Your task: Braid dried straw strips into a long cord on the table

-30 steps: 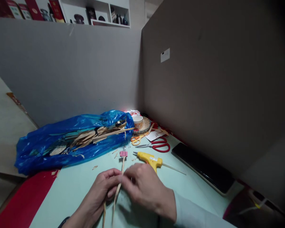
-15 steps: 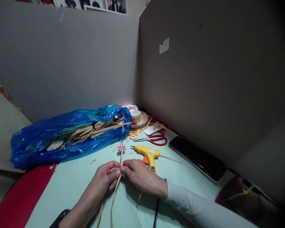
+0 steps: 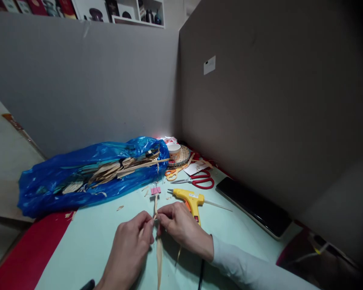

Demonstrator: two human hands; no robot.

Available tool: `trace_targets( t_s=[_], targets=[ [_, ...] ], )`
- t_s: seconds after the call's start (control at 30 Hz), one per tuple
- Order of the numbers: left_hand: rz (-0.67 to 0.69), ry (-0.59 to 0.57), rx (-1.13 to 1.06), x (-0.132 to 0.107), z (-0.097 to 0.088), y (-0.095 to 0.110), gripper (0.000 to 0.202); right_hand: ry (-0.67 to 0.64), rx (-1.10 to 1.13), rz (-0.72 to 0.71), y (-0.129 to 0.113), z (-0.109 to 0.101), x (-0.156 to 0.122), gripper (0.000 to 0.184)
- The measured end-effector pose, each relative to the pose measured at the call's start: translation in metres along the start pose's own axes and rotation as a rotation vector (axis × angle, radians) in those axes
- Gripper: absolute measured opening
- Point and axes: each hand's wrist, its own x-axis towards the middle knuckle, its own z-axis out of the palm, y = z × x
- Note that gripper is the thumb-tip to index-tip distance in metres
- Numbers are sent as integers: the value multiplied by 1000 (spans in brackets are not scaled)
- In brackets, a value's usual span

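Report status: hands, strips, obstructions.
Left hand and right hand pinching pale strips. Pink clip at strips' far end. Nothing visibly blocking; glue gun close beyond right hand.

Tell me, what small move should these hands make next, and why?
Perhaps gently pull the tan fiber strands snug: the left hand and right hand pinch them close together, a little nearer the person than the pink binder clip holding their far end, and a loose length trails toward the person.
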Motion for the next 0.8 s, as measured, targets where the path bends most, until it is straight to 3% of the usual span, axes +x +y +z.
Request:
trace_targets(
  t_s=[0.07, 0.23, 0.33, 0.4, 0.53, 0.6, 0.67, 0.8],
  targets=[
    [104, 79, 128, -7, 10, -3, 27, -23, 56, 9, 0, -2, 0, 27],
    [555, 287, 430, -21, 37, -19, 19, -55, 66, 53, -3, -5, 0, 29],
    [648, 291, 450, -24, 42, -19, 22, -59, 54, 91, -5, -4, -1, 26],
    [570, 253, 342, -22, 39, -14, 21, -50, 38, 113, -6, -4, 0, 23],
    [128, 215, -47, -5, 19, -7, 31, -43, 38, 125, -9, -6, 2, 23],
    [-42, 216, -213, 6, 10, -10, 21, -65, 102, 117, -8, -6, 2, 26],
    [-107, 97, -436, 16, 7, -17, 14, -80, 156, 95, -6, -6, 2, 28],
    [-63, -164, -849, 20, 16, -25, 20, -102, 206, 69, -2, -2, 2, 30]
  ],
)
